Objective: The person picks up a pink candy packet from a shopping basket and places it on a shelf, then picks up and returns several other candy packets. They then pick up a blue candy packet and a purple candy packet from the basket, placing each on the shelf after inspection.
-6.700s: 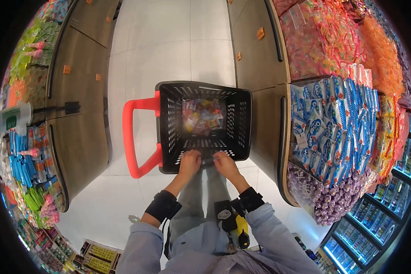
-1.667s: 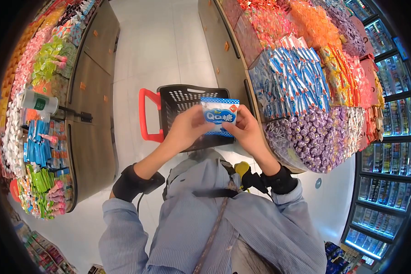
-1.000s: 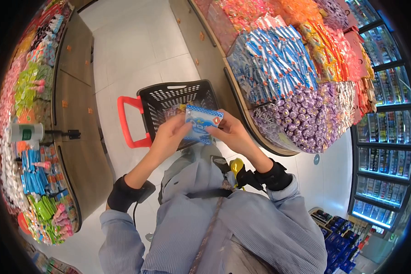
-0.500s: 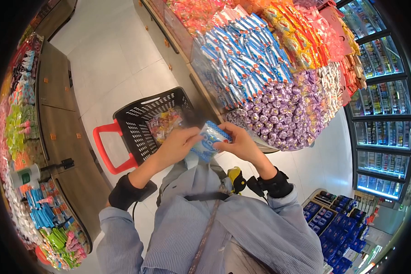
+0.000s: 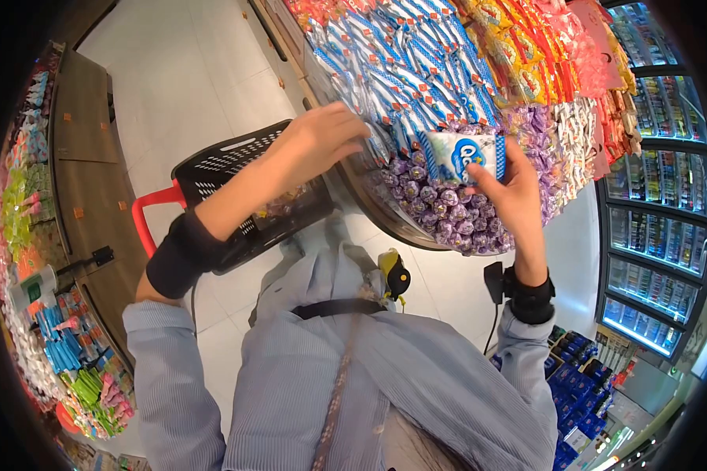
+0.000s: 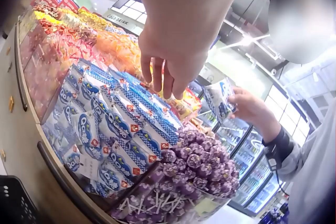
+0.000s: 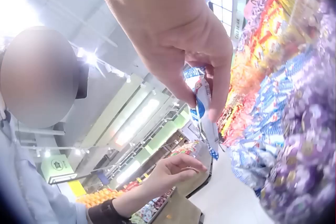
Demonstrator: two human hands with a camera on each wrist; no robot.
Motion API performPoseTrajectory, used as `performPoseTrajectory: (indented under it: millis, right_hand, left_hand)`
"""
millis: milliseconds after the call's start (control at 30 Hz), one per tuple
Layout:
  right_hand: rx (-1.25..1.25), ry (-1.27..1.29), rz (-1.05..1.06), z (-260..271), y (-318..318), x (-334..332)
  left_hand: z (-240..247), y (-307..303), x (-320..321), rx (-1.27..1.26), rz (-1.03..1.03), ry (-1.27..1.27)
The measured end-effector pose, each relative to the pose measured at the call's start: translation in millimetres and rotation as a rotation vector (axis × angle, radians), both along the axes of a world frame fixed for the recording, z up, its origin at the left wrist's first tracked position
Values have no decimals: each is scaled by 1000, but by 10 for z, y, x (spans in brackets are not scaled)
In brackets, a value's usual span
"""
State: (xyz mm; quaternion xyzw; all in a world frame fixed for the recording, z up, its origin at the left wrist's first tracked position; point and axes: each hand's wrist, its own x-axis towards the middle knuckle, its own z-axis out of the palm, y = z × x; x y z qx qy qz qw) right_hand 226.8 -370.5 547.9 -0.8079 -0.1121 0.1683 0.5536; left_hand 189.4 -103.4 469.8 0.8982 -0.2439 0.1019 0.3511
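My right hand (image 5: pixel 514 184) pinches a blue and white candy bag (image 5: pixel 465 157) over the purple wrapped lollipops (image 5: pixel 448 212). In the right wrist view the bag (image 7: pixel 203 103) is seen edge-on between thumb and fingers. My left hand (image 5: pixel 318 140) is empty, its fingers loosely bent, above the edge of the bin with rows of similar blue and white bags (image 5: pixel 401 63). The left wrist view has the left hand (image 6: pixel 170 66) hanging over those bags (image 6: pixel 113 129), with the right hand (image 6: pixel 252 109) beyond it.
A black basket (image 5: pixel 236 157) with a red handle (image 5: pixel 145 216) is at the left, colourful packets inside, partly behind my left forearm. Wooden cabinets (image 5: pixel 86 188) with candy stand at far left. Yellow and red packets (image 5: pixel 518 55) fill a neighbouring bin; lit fridges (image 5: pixel 652 204) stand at right.
The left hand has let go of the bag and moved up and left. The right hand has carried the bag up and right, from near the basket to over the lollipops.
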Motion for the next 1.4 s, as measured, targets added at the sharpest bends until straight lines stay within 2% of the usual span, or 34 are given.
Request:
performPoseTrajectory:
  millis: [133, 333, 433, 633, 767, 867, 967, 1067, 1167, 1267, 1400]
  right_hand:
    - [-103, -54, 29, 6, -57, 191]
    - [-56, -1, 38, -118, -64, 303]
    - [-80, 27, 49, -176, -103, 333]
    - [-94, -3, 41, -324, -104, 363]
    - [-246, -209, 191, -387, 134, 238]
    - [-336, -348, 319, -418, 396, 141]
    - [-479, -458, 353, -543, 549, 115]
    - [-586, -519, 386, -708, 666, 102]
    - [-745, -577, 405, -864, 777, 93]
    - [-839, -611, 386, -1009, 870, 114]
    - [-865, -653, 327, -1149, 927, 132]
  left_hand:
    - [-162, -161, 229, 284, -138, -224]
    - [-375, -274, 516, 697, -198, -203]
    - [-466, -273, 685, 737, -176, -195]
    - [-422, -378, 912, 692, -190, -166]
    - [-394, -422, 1048, 692, -236, -69]
    - [-362, -383, 1178, 598, -347, 20]
    - [-468, -371, 1304, 394, -423, -168]
    - [-288, -421, 1313, 525, -400, 32]
    - [-186, -468, 1331, 615, -393, 37]
    - [-198, -427, 1313, 507, -414, -10]
    - [-204, -413, 1306, 515, -428, -16]
